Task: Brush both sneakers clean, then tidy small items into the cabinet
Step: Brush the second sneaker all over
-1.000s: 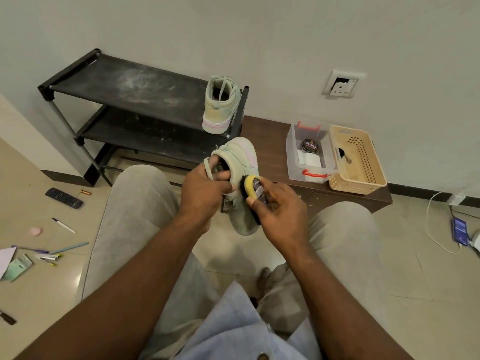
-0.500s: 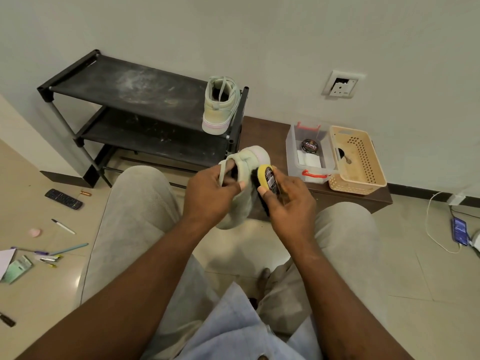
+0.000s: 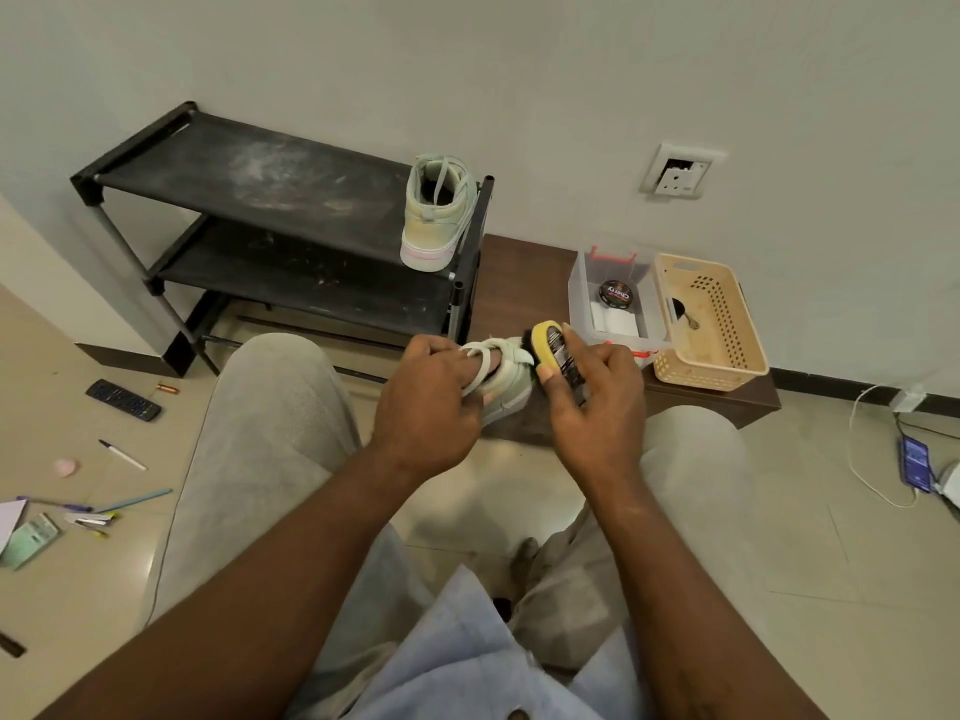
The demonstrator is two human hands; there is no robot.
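My left hand (image 3: 426, 397) grips a pale green sneaker (image 3: 506, 379) by its collar, in front of my knees. My right hand (image 3: 597, 402) holds a yellow-backed shoe brush (image 3: 550, 345) with its black bristles against the sneaker's right side. Much of this sneaker is hidden behind my left hand. The second pale green sneaker (image 3: 436, 215) stands upright on the right end of the black shoe rack's (image 3: 249, 174) top shelf, heel towards me.
A low brown cabinet (image 3: 524, 267) against the wall carries a clear box (image 3: 613, 298) with a polish tin (image 3: 615, 293) and a beige basket (image 3: 711, 324). A remote (image 3: 123, 400), pens (image 3: 122, 454) and papers (image 3: 31, 532) lie on the floor at left. A phone (image 3: 915, 464) on a cable lies at right.
Both hands moved up and to the right with the sneaker. The sneaker turned in my left hand, so less of it shows, and the brush slid along its side.
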